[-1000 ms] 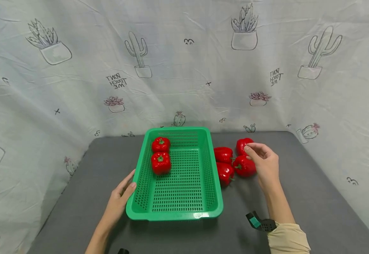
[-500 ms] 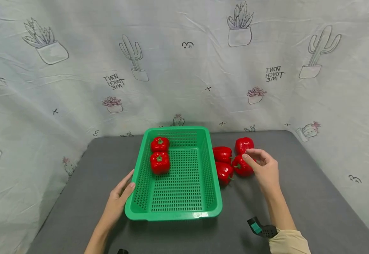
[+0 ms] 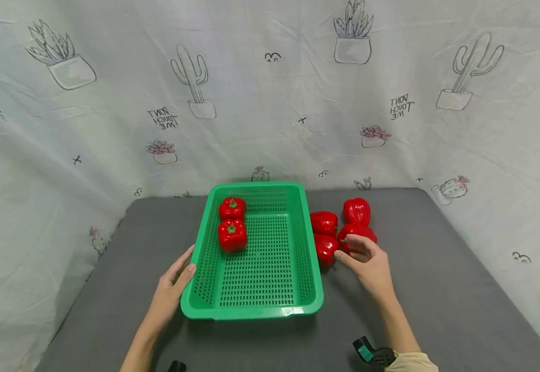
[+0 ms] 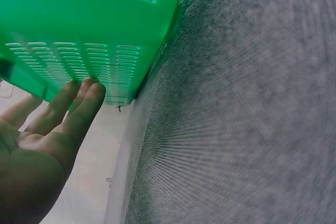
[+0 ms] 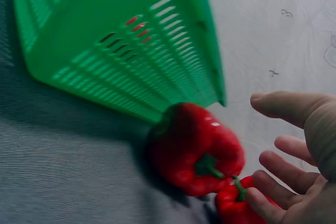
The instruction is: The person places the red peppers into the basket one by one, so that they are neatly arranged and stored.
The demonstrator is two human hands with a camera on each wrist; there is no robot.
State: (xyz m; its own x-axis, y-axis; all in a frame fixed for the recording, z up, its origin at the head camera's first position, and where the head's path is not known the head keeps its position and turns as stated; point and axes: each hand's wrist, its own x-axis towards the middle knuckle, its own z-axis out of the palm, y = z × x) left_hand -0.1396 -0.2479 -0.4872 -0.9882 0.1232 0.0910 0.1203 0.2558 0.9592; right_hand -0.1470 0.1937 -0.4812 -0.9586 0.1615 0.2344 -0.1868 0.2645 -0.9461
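A green plastic basket (image 3: 257, 312) holds two red bell peppers, a nearer pepper (image 3: 232, 236) and a farther pepper (image 3: 232, 208), along its left wall. My left hand (image 3: 168, 295) rests against the basket's left side; in the left wrist view its fairly straight fingers (image 4: 79, 114) touch the slotted outer wall. Just right of the basket, my right hand (image 3: 368, 266) hovers by a near red pepper (image 3: 324, 249) with spread fingers and nothing held. It partly hides another pepper (image 3: 356, 232). The right wrist view shows a gap between this hand and the near pepper (image 5: 197, 150).
Two more red peppers lie behind, one pepper (image 3: 323, 222) against the basket wall and one pepper (image 3: 356, 211) farther back. All rest on a grey tabletop (image 3: 437, 289). A pale curtain with cactus drawings (image 3: 270, 103) hangs behind the table.
My right hand has moved from the back right pepper toward the near pepper beside the basket, leftward and closer to me, its fingers opening wider. My left hand has stayed on the basket.
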